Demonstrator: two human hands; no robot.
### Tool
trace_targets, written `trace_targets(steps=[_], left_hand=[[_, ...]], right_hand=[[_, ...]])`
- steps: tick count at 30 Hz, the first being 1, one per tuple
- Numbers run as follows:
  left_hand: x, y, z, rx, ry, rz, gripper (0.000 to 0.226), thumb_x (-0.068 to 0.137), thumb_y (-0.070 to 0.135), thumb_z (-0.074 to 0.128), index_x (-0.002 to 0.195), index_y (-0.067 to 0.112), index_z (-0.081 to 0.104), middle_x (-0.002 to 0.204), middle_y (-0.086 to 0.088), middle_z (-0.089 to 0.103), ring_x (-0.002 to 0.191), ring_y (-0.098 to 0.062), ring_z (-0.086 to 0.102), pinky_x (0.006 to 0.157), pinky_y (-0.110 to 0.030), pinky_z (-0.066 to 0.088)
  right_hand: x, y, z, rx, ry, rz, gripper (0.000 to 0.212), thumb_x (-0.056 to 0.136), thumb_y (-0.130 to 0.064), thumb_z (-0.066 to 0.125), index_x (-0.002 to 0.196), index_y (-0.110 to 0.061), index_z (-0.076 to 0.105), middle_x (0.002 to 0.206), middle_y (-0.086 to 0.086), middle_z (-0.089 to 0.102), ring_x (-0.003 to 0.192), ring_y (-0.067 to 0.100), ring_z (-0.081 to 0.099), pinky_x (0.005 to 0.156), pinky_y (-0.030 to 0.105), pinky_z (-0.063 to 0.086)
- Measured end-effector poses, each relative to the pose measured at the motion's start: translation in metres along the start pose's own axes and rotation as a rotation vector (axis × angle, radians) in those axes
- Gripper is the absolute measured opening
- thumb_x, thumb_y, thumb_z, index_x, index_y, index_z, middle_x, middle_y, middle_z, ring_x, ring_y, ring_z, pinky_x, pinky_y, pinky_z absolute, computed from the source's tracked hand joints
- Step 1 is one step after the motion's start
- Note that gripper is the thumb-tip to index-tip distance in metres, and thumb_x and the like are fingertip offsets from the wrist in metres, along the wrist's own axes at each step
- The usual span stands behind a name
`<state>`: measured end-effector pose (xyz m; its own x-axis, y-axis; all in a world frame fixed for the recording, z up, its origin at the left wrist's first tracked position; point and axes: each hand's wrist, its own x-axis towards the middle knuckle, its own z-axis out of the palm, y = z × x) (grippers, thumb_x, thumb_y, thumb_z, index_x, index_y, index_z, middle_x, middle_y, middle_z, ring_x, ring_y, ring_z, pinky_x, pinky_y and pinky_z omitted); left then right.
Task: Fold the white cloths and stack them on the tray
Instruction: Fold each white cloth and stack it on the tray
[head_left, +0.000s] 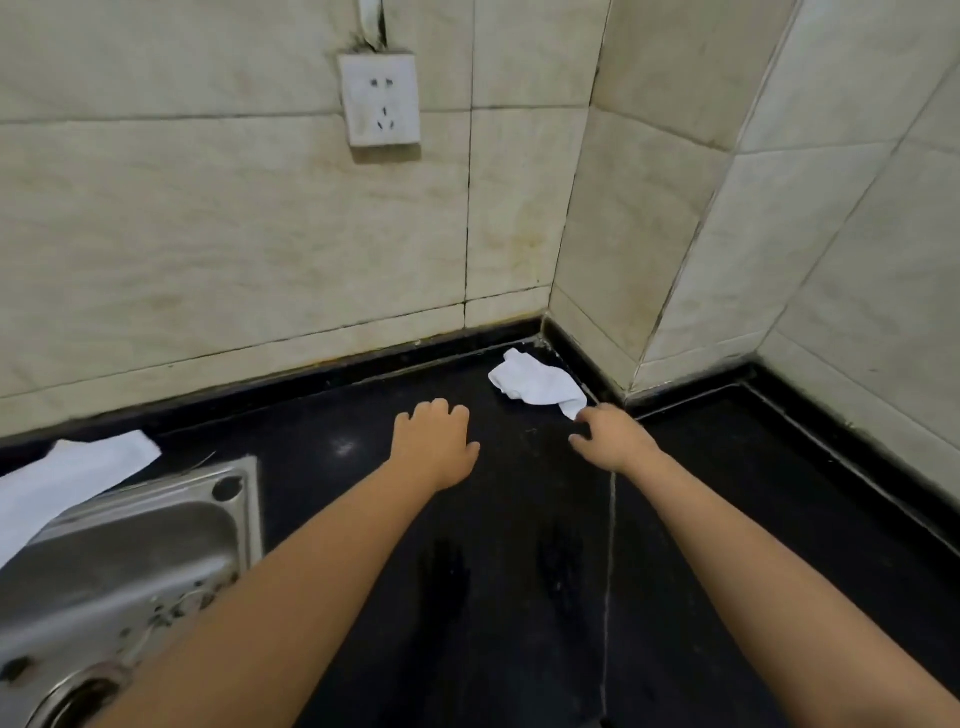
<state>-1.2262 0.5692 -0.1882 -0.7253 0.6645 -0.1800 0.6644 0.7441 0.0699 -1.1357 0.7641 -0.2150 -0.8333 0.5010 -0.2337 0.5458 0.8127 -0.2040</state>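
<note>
We see both arms stretched out over a black counter (519, 597) that runs into a tiled corner. A small crumpled white cloth (537, 384) lies at the far end of the counter, right in that corner, just beside the dark upstand below the tiles.

Our right hand (615, 441) reaches it: the fingertips touch or pinch the cloth's near corner, though we cannot tell whether they actually grip it. The other fingers are loosely spread and a little curled.

Our left hand (434, 441) hovers palm down near the middle of the counter, left of the cloth and apart from it, fingers relaxed and lightly bent, holding nothing.

At lower left sits a steel sink (130, 561), its rim flush with the counter. A second cloth (72, 478), larger and flatter, lies across the sink's far edge and runs out of view on the left.

On the wall (234, 234) above, we see a grimy white socket (379, 98).
</note>
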Motion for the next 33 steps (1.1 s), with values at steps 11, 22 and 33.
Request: trace_targets(steps=[11, 22, 33], left_hand=[[0.102, -0.013, 0.065, -0.008, -0.158, 0.02, 0.047, 0.095, 0.038, 0.043, 0.134, 0.013, 0.039, 0.136, -0.009, 0.043, 0.125, -0.026, 0.041, 0.102, -0.04, 0.038], [0.078, 0.028, 0.079, -0.202, -0.079, 0.184, 0.047, 0.096, 0.033, 0.043, 0.138, 0.014, 0.036, 0.136, -0.006, 0.043, 0.126, -0.022, 0.04, 0.1, -0.033, 0.041], [-0.054, 0.193, 0.126, -0.29, -0.122, 0.742, 0.038, 0.096, 0.024, 0.042, 0.132, 0.014, 0.047, 0.133, -0.004, 0.051, 0.122, -0.02, 0.046, 0.097, -0.031, 0.04]], right_hand=[[0.156, 0.045, 0.071, 0.01, 0.076, 0.169, 0.049, 0.086, -0.01, 0.051, 0.132, -0.006, 0.035, 0.128, 0.025, 0.044, 0.118, 0.043, 0.043, 0.095, 0.052, 0.042], [0.045, 0.064, 0.059, 0.406, 0.458, -0.12, 0.022, 0.075, 0.011, 0.057, 0.091, 0.002, 0.07, 0.086, 0.021, 0.065, 0.083, 0.022, 0.059, 0.07, 0.006, 0.035], [-0.268, 0.151, 0.121, 0.007, 0.31, 0.107, 0.05, 0.046, 0.005, 0.074, 0.093, -0.012, 0.072, 0.054, 0.004, 0.059, 0.048, 0.019, 0.06, 0.04, 0.019, 0.045]])
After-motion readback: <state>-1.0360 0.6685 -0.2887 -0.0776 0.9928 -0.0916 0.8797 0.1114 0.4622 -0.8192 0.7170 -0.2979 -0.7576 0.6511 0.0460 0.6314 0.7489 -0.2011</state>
